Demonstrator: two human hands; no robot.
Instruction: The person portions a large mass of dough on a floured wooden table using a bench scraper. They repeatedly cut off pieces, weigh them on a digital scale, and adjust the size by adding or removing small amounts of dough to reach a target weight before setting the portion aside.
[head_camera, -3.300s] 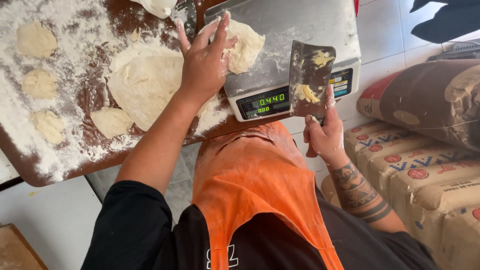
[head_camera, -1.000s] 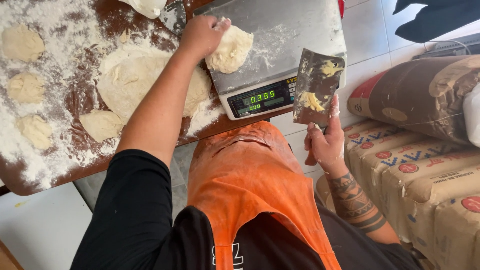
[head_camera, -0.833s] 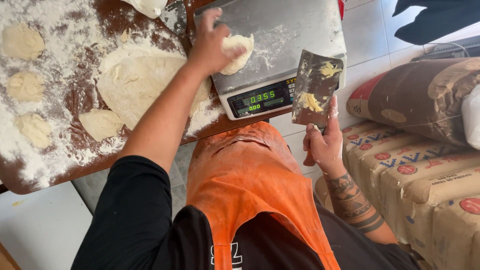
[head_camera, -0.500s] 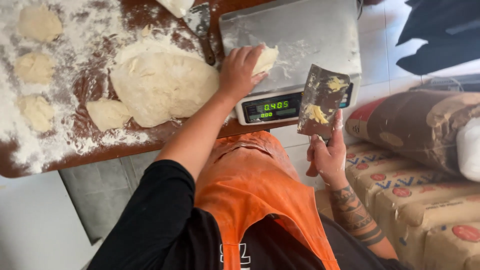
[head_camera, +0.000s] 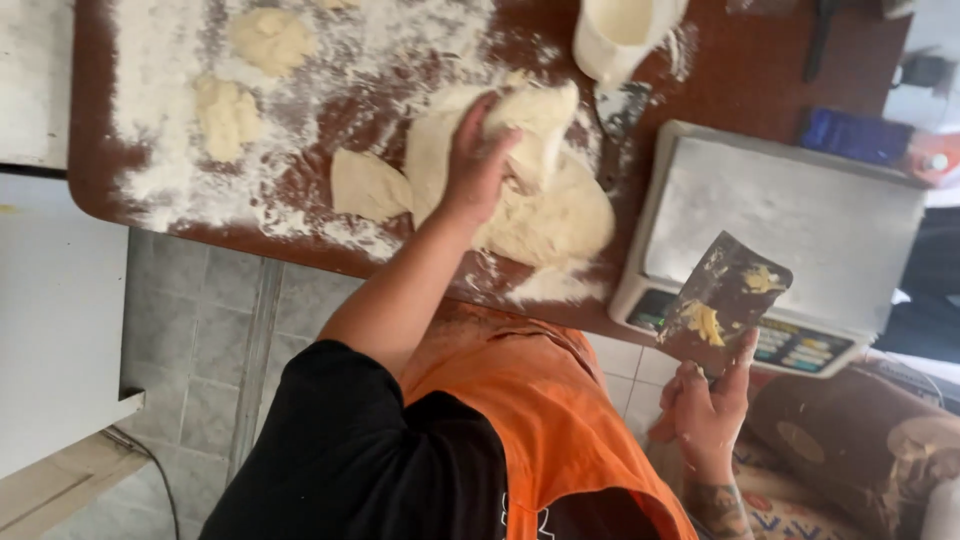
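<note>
Floured bench (head_camera: 300, 215): dough (head_camera: 545, 200) pressed under the left hand (head_camera: 475, 165), its grip closed on a lump.
The scraper (head_camera: 725, 300), clasped in the right hand (head_camera: 705, 405), is best kept clear.

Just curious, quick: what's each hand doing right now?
Left hand: closed on a dough piece above the big dough mass.
Right hand: holding a dough scraper.

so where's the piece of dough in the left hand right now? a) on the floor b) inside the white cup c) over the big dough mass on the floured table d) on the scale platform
c: the left hand holds the piece of dough above the big dough mass on the floured table; the scale platform is bare.
</note>
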